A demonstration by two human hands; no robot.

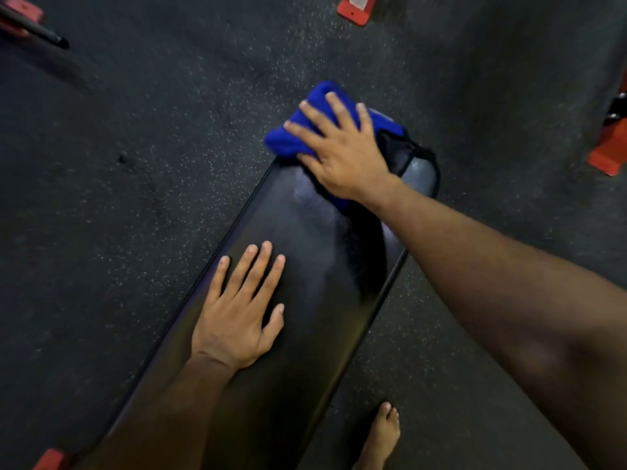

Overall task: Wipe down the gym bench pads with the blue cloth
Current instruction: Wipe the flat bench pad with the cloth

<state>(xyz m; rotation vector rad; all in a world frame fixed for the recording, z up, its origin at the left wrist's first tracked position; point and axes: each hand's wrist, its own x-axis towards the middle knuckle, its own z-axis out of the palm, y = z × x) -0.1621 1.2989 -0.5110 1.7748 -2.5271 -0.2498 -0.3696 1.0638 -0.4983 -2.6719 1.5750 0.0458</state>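
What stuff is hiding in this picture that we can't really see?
All in the head view:
- Blue cloth: its middle is hidden under the right hand.
- Bench pad: its near end is cut off by the bottom edge; the left hand covers part.
- Bench legs: hidden beneath the pad.
- Red equipment: cut off by the top edge.

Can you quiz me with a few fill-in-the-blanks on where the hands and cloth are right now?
1. The right hand presses the ____ cloth onto the far end of the bench pad.
2. The left hand lies flat and ____, holding nothing.
3. Beside the pad, a bare ____ stands on the speckled floor.

Missing words: blue; open; foot
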